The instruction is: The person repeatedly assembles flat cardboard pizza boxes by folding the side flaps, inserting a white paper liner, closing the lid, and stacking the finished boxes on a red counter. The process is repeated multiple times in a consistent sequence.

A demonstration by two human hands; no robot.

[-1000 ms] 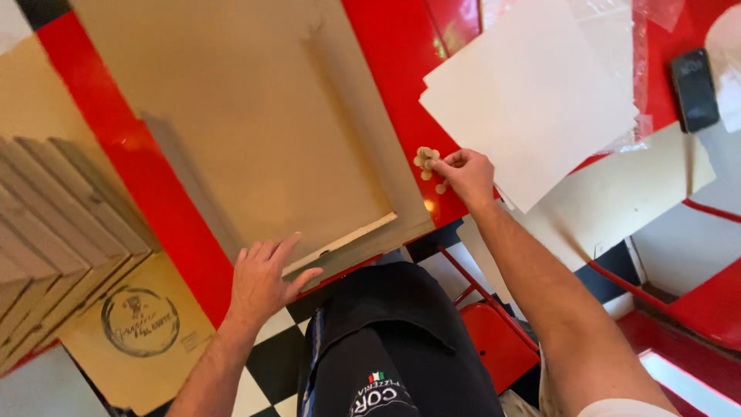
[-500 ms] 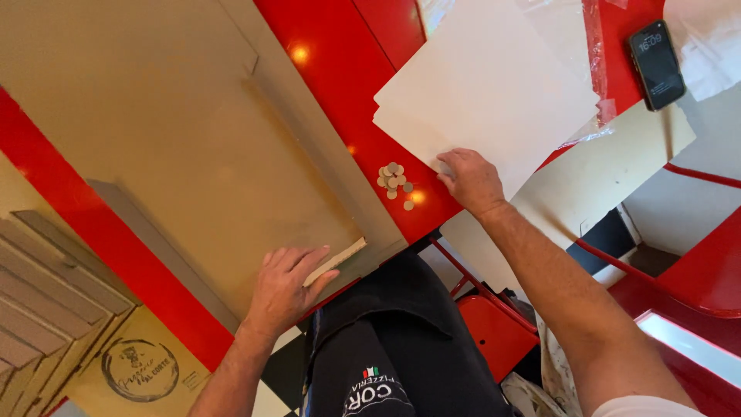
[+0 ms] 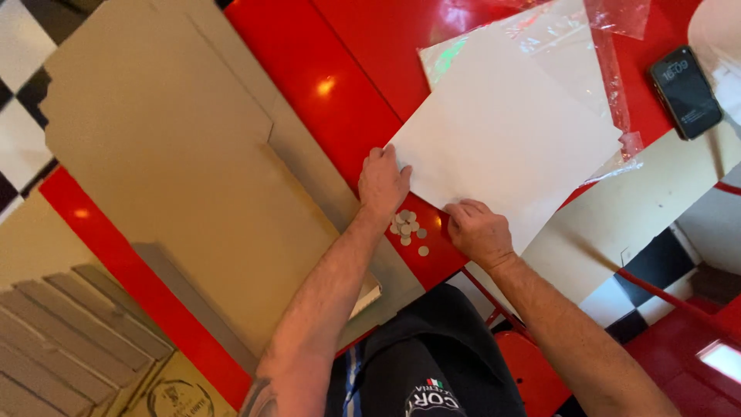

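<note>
Left hand: the person's left hand [image 3: 384,184] lies flat on the near left corner of the big white sheet of paper [image 3: 505,135]. Its fingers are straight and close together, pressing down, not pinching.
Right hand: the right hand [image 3: 477,228] sits on the near edge of the same white sheet. Its fingers are curled, with the tips on the paper. It cannot be told if they pinch the edge or only press it.
White sheet: it lies on the shiny red table [image 3: 340,85], partly on top of a crinkly clear plastic wrap [image 3: 610,46].
Small discs: a little heap of round grey-white discs [image 3: 407,228] lies on the red table between the two hands. No hand touches them.
Cardboard: a large flat tan cardboard sheet [image 3: 177,170] lies to the left, untouched.
Phone: a black phone [image 3: 685,91] lies far to the right.
How far along: it looks like an early stage. The sheet is under both hands but not lifted or placed on the cardboard.
</note>
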